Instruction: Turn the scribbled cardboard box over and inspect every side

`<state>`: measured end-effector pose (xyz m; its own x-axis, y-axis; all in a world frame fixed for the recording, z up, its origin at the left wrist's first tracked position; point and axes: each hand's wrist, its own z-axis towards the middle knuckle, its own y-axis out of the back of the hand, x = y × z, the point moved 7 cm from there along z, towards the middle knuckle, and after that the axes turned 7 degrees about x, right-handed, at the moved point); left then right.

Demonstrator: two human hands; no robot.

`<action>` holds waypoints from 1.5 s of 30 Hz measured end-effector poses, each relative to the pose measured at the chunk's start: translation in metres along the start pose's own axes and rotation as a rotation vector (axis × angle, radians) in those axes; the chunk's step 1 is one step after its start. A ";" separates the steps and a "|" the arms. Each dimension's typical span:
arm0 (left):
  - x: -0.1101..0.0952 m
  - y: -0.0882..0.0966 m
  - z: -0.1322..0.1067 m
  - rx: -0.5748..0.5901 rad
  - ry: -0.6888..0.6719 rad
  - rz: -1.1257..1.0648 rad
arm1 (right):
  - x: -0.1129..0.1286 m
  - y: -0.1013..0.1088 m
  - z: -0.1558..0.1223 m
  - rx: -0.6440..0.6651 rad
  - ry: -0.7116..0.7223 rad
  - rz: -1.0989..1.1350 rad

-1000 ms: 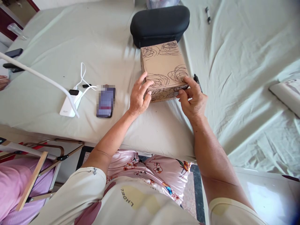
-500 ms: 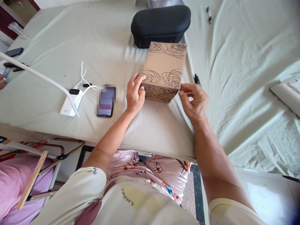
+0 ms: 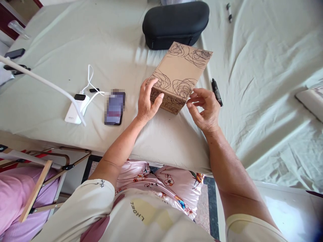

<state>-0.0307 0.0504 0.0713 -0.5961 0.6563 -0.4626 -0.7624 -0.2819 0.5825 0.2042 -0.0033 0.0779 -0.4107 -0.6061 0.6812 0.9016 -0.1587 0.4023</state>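
Note:
A brown cardboard box with black scribbled swirls near its corners rests at an angle on the cloth-covered table. My left hand grips its left front corner, fingers on the top and side and thumb against the front face. At the right front corner is my right hand, its fingers curled and their tips against the box's edge. Part of those fingertips is hidden. A black marker lies just right of my right hand.
Behind the box stands a black zip case. A phone and a white power bank with a cable lie to the left. Another pen is at the back right. A folding chair stands at lower left.
The box has turned clockwise, its far end swinging right. Both hands have shifted with it, my right hand moving left and uncovering more of the marker.

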 end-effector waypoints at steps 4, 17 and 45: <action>-0.003 0.002 0.000 0.014 -0.010 -0.044 | 0.006 0.001 0.001 -0.002 0.037 -0.086; -0.004 -0.016 -0.004 0.126 0.106 -0.032 | 0.020 -0.012 -0.001 -0.018 0.007 -0.105; -0.023 -0.017 -0.005 0.031 -0.203 -0.071 | -0.033 0.025 -0.003 -0.120 -0.352 -0.255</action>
<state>-0.0053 0.0361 0.0687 -0.4760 0.8020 -0.3609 -0.7907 -0.2106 0.5748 0.2410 0.0099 0.0639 -0.6239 -0.2377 0.7445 0.7668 -0.3703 0.5244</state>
